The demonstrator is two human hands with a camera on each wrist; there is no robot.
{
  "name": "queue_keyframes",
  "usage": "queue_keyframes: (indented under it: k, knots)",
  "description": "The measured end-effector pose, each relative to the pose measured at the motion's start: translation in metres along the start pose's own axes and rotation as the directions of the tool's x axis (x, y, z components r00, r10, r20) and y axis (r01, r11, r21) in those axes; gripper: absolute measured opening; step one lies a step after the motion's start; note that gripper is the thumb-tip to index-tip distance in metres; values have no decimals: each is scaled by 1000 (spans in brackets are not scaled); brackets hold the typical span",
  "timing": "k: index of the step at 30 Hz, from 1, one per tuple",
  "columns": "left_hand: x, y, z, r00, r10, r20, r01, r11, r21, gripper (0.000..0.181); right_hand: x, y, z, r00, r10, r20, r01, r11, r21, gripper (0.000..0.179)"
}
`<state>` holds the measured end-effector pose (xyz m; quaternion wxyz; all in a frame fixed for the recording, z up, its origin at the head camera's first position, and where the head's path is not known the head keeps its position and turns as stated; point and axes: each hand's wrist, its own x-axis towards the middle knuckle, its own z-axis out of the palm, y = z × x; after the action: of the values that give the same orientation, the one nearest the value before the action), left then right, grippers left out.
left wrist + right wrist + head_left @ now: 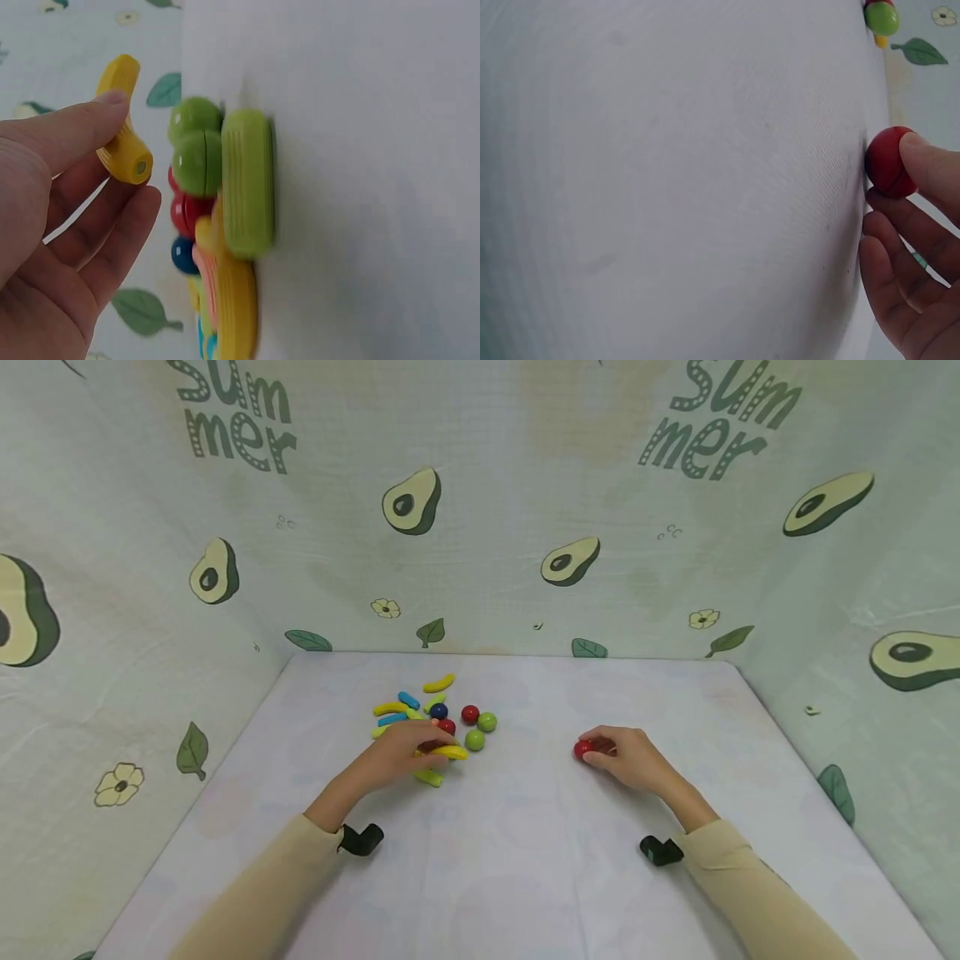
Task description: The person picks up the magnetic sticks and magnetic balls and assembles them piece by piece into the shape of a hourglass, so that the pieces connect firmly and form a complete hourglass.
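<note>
Between thumb and fingertips my left hand (401, 756) holds a small yellow toy banana (124, 157), raised beside the pile in the left wrist view. Below that hand lie a light green stick-like piece (249, 184) and another yellow piece (236, 307). Off to the right, my right hand (630, 760) pinches a red ball (889, 163) low at the white tabletop, its other fingers loosely bent. Two green balls (475, 740) sit just right of the left hand, near two more red balls (469, 715). The left hand covers part of the pile.
Behind the left hand lie a dark blue ball (438, 712), blue pieces (408, 700) and several yellow and green ones, including a yellow banana (438, 683) farthest back. A patterned cloth (480, 593) rises behind the table and along both sides.
</note>
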<state>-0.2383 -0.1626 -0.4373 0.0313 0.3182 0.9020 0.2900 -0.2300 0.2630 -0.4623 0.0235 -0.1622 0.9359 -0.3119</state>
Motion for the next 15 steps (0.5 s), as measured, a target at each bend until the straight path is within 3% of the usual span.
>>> queue_keyframes:
  k: [8, 15]
  knots:
    - [30, 29, 29, 999, 40, -19, -41, 999, -11, 29, 2, 0, 2, 1000, -2, -7, 2, 1000, -10, 29]
    - [53, 51, 58, 999, 41, -30, -42, 999, -35, 28, 4, -4, 4, 1000, 9, -3, -9, 1000, -11, 30]
